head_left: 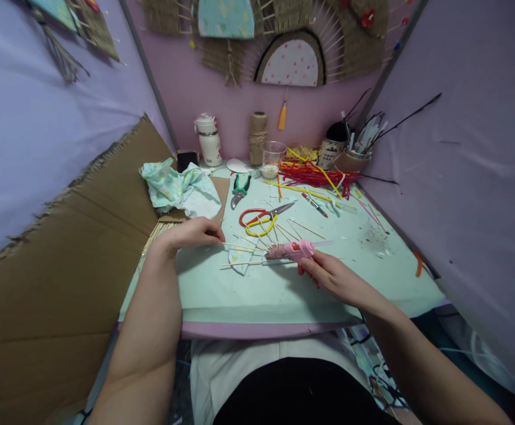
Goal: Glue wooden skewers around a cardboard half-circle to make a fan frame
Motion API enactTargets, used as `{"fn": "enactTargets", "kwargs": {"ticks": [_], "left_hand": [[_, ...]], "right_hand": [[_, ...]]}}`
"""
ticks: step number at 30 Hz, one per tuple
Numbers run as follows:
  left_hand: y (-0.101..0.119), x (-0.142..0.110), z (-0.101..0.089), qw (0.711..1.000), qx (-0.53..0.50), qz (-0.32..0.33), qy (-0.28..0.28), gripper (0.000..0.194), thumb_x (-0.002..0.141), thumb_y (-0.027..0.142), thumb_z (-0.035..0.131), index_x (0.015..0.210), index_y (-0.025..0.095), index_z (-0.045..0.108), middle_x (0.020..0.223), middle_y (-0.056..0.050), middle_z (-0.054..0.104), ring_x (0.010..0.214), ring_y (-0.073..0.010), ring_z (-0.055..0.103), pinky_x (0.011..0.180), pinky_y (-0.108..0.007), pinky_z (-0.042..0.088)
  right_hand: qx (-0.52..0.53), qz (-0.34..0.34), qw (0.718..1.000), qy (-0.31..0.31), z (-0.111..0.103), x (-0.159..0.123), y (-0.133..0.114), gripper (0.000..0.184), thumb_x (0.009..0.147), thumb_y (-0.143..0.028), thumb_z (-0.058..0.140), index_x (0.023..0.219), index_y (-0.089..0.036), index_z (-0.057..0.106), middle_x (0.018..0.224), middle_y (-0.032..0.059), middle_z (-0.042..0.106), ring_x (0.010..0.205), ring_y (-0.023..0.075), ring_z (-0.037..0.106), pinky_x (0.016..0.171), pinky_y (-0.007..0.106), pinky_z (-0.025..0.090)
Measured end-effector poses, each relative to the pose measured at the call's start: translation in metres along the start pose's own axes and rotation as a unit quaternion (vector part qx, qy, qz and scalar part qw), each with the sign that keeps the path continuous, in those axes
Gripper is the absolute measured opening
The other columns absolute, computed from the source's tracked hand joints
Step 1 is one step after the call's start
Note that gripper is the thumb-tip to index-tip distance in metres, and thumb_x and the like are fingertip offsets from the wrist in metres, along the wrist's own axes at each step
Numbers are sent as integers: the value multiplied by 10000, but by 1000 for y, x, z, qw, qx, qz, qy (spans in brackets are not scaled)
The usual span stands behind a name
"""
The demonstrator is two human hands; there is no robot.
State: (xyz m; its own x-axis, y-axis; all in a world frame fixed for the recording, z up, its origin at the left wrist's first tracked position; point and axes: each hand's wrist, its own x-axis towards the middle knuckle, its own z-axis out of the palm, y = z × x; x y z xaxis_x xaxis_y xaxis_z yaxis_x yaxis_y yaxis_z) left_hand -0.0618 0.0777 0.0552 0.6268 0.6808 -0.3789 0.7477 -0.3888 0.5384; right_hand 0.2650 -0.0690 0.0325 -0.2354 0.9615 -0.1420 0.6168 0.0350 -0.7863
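My right hand (330, 274) is wrapped round the grip of a pink hot glue gun (304, 250), a clear glue stick showing at its rear. The gun's nozzle points left, over the inner ends of several thin wooden sticks (243, 267) that fan outward. Beneath those sticks lies a small half-round piece (238, 257) covered in pale floral fabric. At the left of the fan, my left hand (204, 230) pinches the outer end of one wooden stick (233, 245). Just behind the fan rest scissors (253, 221) with red and yellow handles.
Green-handled pruning shears (240, 192) and a marker (314, 205) lie farther back. Crumpled fabric (181, 190) sits at left beside a tall cardboard sheet (62, 260). Along the back stand a white bottle (210, 144), twine spool (258, 139), plastic cup (274, 158) and red pipe cleaners (310, 175).
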Motion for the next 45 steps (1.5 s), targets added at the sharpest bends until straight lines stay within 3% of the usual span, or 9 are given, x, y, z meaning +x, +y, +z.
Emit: {"fn": "enactTargets", "kwargs": {"ticks": [38,45], "left_hand": [[-2,2,1,1000,1,14,-4,292,800,408,617,947,191,747,903,-13,737,802,-147,600,689,-219,410],[-2,3,2,1000,1,12,-2,286,794,405,619,938,194,748,903,-14,739,805,-153,603,688,-222,413]], "right_hand": [[-19,-4,1000,20,-5,-3,-8,461,949,-586,387,778,-211,595,650,13,582,675,178,572,641,295,463],[-24,1,1000,9,-8,-6,-11,457,945,-582,399,794,-206,611,724,32,623,695,182,578,667,305,471]]}}
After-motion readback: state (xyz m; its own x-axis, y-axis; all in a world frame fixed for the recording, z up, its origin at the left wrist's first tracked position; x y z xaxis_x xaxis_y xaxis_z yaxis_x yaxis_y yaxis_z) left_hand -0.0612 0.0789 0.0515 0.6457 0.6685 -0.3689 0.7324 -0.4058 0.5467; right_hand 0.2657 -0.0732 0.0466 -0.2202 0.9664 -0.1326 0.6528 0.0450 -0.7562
